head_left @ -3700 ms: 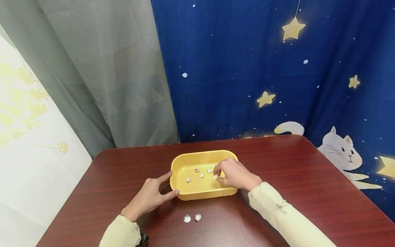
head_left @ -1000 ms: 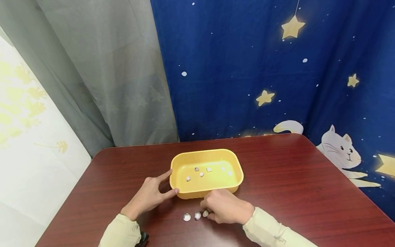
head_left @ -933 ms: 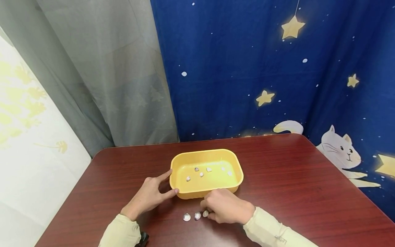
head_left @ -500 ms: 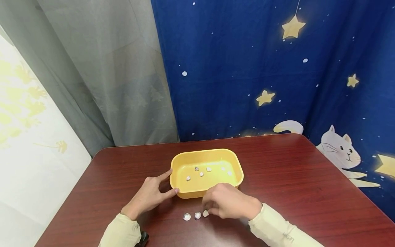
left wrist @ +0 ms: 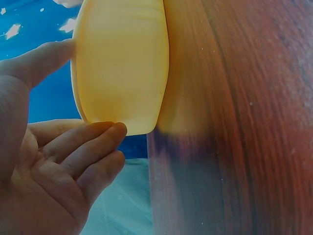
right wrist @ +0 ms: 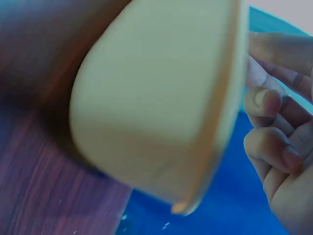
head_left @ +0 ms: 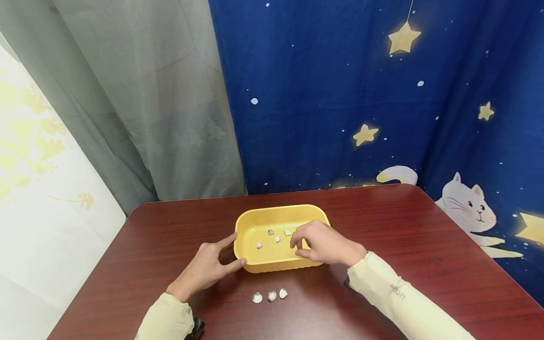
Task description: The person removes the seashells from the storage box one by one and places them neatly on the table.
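In the middle of the head view, a yellow tub (head_left: 276, 268) with round corners sits on the red-brown tabletop (head_left: 182, 222). Four little shells show inside it, spread out on its floor: a greyish shell (head_left: 270, 232) toward the back, a white shell (head_left: 287, 233) to its right, close to the fingers, a round pale shell (head_left: 277, 239) a bit lower, and a lone pale shell (head_left: 259, 245) at the left. The right end of the tub's inside is partly hidden. Below the tub, at the bottom middle of the frame, three more shells lie on the tabletop in a short row, near each other but apart: a left shell (head_left: 257, 297), a middle shell (head_left: 272, 296) and a right shell (head_left: 283, 293). They look shiny and whitish; the left and middle ones have darker, purplish edges, and the right one is creamier. The left hand (head_left: 206, 269) is spread wide at the left end of the tub, its thumb and fingers touching the side and rim. The right hand (head_left: 325, 242) is over the right part of the tub, fingers loosely bent, with a gap between thumb and finger; it grips no shell that I can see.
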